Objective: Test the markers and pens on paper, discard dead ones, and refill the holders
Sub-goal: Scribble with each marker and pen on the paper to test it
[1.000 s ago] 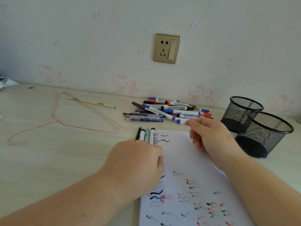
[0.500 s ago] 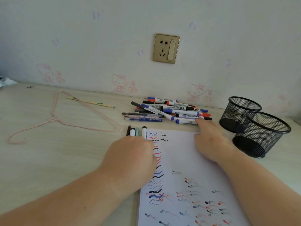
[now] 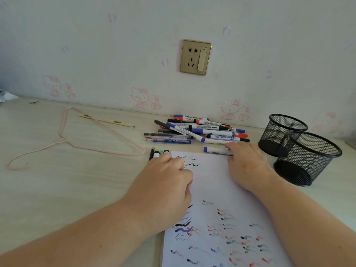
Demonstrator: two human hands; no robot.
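Observation:
My left hand (image 3: pixel 163 189) grips a bundle of several pens (image 3: pixel 159 152); only their ends stick out past my knuckles at the top left corner of the scribbled test paper (image 3: pixel 217 189). Along the paper's top edge lies a white marker with a blue cap (image 3: pixel 212 149). My right hand (image 3: pixel 246 166) pinches its right end between forefinger and thumb. A pile of markers and pens (image 3: pixel 196 132) lies just beyond it by the wall. Two black mesh holders (image 3: pixel 306 157) stand to the right of my right hand, with nothing showing inside.
A pink wire hanger (image 3: pixel 63 139) and a wooden stick (image 3: pixel 107 120) lie on the left of the light wooden desk (image 3: pixel 57 189). A wall socket (image 3: pixel 195 57) is above the pile. The wall runs close behind everything.
My right hand drew one blue-capped marker out of the pile to the paper's top edge. My left hand slid a little left with its pens. The camera tilted slightly.

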